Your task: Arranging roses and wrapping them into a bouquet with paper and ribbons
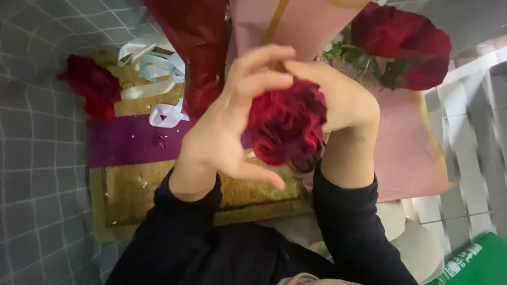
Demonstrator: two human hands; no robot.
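Cupping a crimson rose head (288, 124) between them, the left hand (227, 132) spreads its fingers loosely while the right hand (343, 100) curls over its top, steadying the petals; pink wrapping paper (406, 148) lies just beyond the right hand.

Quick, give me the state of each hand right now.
Left hand: open, fingers spread, cupping the red rose.
Right hand: curled around the rose's other side; grip cannot be told.

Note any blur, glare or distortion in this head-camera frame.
Head view: motion blur smears the grey floor tiles and white tiles at right; the left hand and right hand around the crinkled red flower head are soft; lighting is even, no glare; wide-angle bending curves the tile lines.
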